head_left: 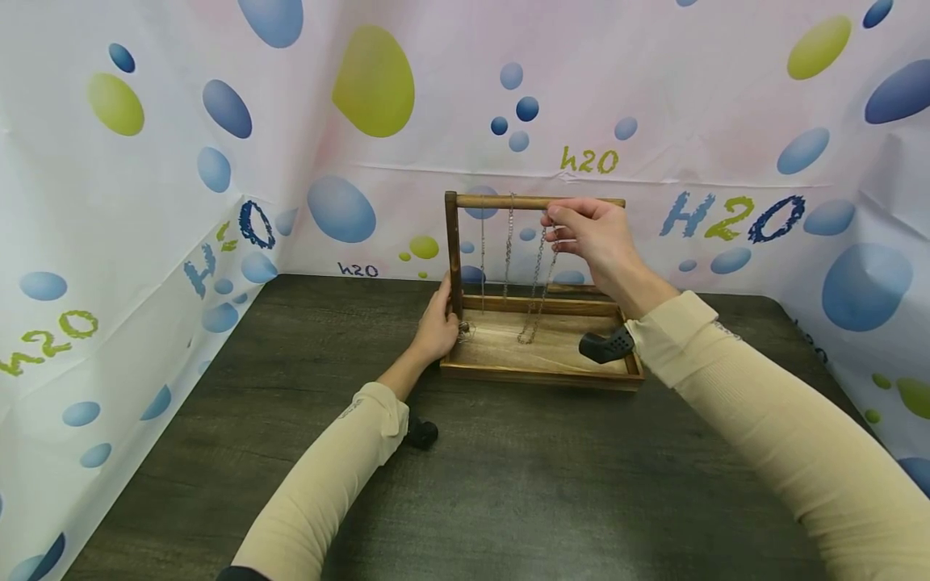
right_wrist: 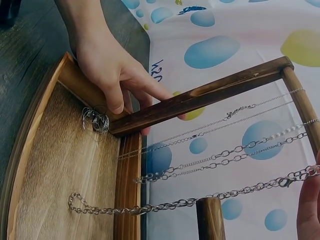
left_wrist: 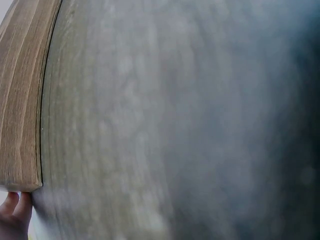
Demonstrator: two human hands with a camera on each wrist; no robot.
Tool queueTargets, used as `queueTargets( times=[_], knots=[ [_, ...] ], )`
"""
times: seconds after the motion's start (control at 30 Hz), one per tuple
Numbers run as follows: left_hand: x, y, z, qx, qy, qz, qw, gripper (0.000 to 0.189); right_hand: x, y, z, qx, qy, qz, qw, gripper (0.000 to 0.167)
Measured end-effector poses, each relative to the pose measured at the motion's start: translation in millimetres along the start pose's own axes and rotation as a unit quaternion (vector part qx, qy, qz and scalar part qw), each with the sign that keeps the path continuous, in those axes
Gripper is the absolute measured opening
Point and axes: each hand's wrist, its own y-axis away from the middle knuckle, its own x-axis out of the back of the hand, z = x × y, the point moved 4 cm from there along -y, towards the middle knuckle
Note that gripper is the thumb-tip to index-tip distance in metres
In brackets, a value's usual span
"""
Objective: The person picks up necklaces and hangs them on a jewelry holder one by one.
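A wooden jewelry stand (head_left: 452, 250) has a tray base (head_left: 508, 374) and a top rod (head_left: 490, 201). My left hand (head_left: 436, 327) grips its left post low down, with thumb and fingers on opposite sides of the post in the right wrist view. At the right part of the rod, my right hand (head_left: 592, 234) pinches a silver chain necklace (right_wrist: 170, 204), whose loop hangs down toward the tray. Two finer necklaces hang further left on the rod, one with small pearl-like beads (right_wrist: 281, 133). Inside the tray's left corner lies a tangle of thin silver jewelry (right_wrist: 96, 121).
A short lower wooden bar (right_wrist: 211, 220) juts out behind the tray. The stand is on a dark wood-grain table (head_left: 508, 468), near its back edge. Behind it hangs a white sheet (head_left: 436, 121) printed with blue and green bubbles.
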Motion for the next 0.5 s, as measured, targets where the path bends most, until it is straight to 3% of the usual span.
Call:
queueTargets(
  times=[0.5],
  knots=[
    [-0.4,0.2,0.7,0.0,-0.001,-0.003,1.0,0.085,7.5,-0.6,-0.2,-0.006,0.011,0.013,0.9998,0.018]
  ],
)
